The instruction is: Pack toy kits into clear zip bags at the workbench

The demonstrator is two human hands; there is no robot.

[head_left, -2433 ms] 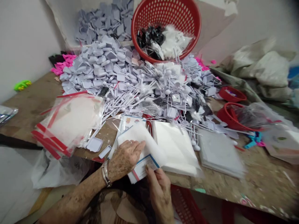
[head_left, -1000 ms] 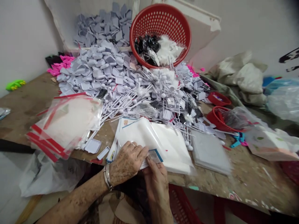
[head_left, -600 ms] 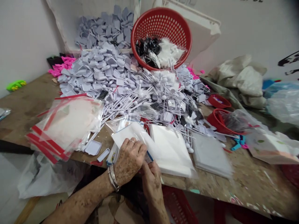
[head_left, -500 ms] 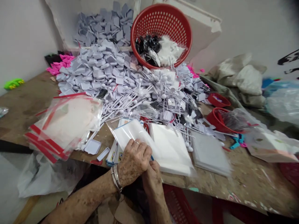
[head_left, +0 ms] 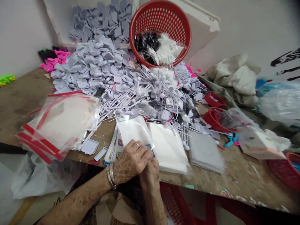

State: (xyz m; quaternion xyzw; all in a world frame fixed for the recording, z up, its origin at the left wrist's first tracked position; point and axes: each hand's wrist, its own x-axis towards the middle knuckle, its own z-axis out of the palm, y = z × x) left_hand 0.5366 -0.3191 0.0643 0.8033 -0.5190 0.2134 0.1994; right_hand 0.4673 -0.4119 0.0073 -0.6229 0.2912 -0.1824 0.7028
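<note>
Left hand [head_left: 133,159]: fingers curled down, gripping the lower edge of the white sheet [head_left: 134,128], a ring and bracelets on it.
Right hand [head_left: 150,175]: drawn in just below the left, touching it; its fingertips are hidden, so I cannot tell what it grips.
White sheet: reaches forward from the left hand, glossy clear film over it, a blue-printed corner showing beside the knuckles.
Printed cards [head_left: 112,148]: fanned partly under the sheet, just left of it.
White stack [head_left: 167,147]: just right of the sheet, near the surface [head_left: 243,181] edge.
Clear bags [head_left: 205,151]: piled right of the white stack.
Red-striped bags [head_left: 65,120]: well left of the hands.
Pale plastic pieces [head_left: 93,67]: heaped beyond the sheet.
Red basket [head_left: 161,18]: behind the heap, tilted, holding black and white packets [head_left: 168,48].
</note>
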